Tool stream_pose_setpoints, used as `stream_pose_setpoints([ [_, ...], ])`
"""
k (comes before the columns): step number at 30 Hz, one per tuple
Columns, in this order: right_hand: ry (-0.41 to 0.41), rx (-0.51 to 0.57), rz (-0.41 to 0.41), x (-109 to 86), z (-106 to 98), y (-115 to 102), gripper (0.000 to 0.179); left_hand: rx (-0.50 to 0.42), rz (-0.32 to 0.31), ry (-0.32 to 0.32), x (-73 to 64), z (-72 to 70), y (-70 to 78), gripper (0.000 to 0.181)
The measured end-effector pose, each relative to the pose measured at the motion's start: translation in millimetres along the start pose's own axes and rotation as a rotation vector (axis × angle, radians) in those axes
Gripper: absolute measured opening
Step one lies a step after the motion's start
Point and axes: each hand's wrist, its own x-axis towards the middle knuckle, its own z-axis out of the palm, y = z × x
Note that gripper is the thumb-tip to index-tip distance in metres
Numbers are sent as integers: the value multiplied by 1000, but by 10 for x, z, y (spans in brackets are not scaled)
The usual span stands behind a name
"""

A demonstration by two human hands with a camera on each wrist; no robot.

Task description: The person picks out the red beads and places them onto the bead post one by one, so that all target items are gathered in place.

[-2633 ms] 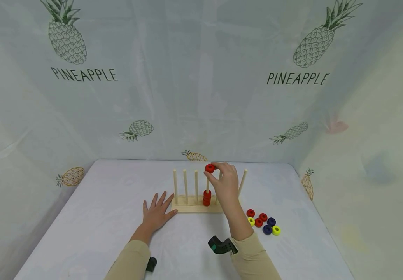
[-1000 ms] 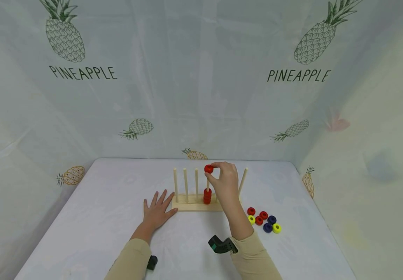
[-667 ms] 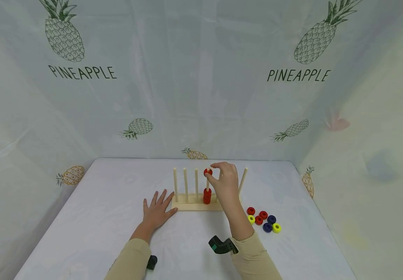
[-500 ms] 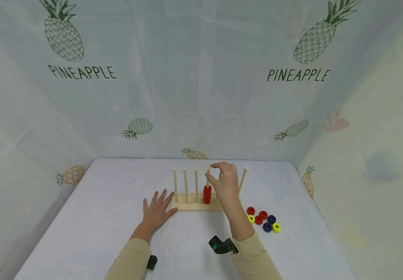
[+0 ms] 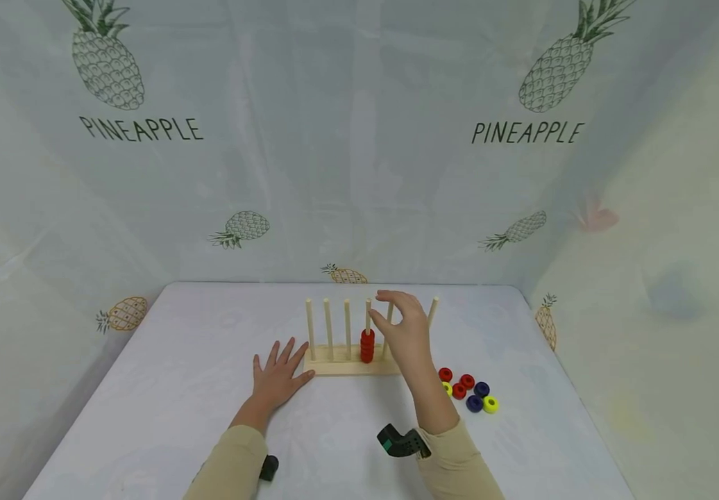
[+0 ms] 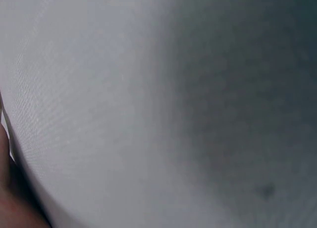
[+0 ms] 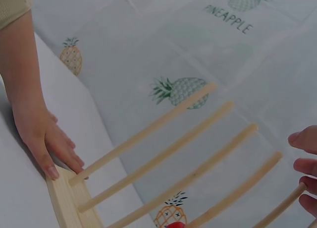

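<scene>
A wooden peg rack (image 5: 334, 369) with several upright pegs stands on the table. Red ring beads (image 5: 367, 346) are stacked at the bottom of its fourth peg from the left; in the right wrist view only a sliver of a red bead (image 7: 176, 225) shows. Flat on the table with fingers spread, my left hand (image 5: 275, 383) touches the rack's left end. My right hand (image 5: 408, 340) hovers just right of that peg's upper part, thumb and index finger apart, nothing between them. It hides the rack's right end. The left wrist view is mostly blurred white surface.
Loose ring beads lie on the table right of the rack: red beads (image 5: 467, 381), dark blue beads (image 5: 475, 404) and yellow beads (image 5: 491, 405). The right forearm partly covers one yellow bead. A pineapple-print sheet (image 5: 334, 139) hangs behind the table (image 5: 166, 430).
The right hand's pinched red bead went over the fourth peg's top, was let go and dropped onto the stack. That hand then shifted slightly right. The left hand stayed put.
</scene>
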Motion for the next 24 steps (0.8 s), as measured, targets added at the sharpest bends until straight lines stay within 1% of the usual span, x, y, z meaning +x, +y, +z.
stream_pose_setpoints([
  [4,10,46,3,-37,-33,18,24,2,-8,-11,-4,-20,9,72],
  [11,19,42,6,-121,-106,26,23,2,-3,-13,3,-23,2,72],
  [17,52,62,-4,-189,-171,40,24,10,-24,-58,12,-32,2,74],
  [18,54,61,1,-200,-180,46,25,14,-27,-64,13,-34,3,73],
  [24,47,40,54,-279,-235,126,25,1,-19,-47,3,-50,24,72],
])
